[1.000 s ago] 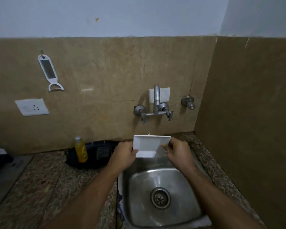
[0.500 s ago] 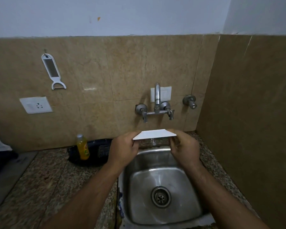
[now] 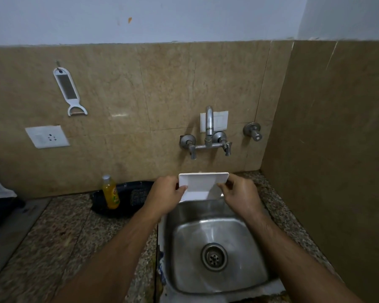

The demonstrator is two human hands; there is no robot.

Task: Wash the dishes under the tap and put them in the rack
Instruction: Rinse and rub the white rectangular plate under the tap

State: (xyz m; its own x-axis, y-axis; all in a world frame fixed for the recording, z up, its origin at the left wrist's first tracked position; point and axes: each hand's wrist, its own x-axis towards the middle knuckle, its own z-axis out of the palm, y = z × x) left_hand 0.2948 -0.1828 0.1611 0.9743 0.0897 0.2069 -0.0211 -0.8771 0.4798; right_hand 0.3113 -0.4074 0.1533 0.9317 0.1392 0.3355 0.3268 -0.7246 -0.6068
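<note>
While the white rectangular dish (image 3: 200,185) tilts under the tap (image 3: 209,123) above the steel sink (image 3: 217,254), the left hand (image 3: 164,196) and right hand (image 3: 241,196) each hold an end, thumbs seemingly on its rim, forearms reaching over the granite worktop (image 3: 59,237).

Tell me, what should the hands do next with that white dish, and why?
Probably keep the white rectangular dish under the curved metal tap and tilt it so water runs off into the steel sink. Both the left hand and the right hand grip its short sides right below the spout. No rack shows in this view, so stowing it can wait.
</note>
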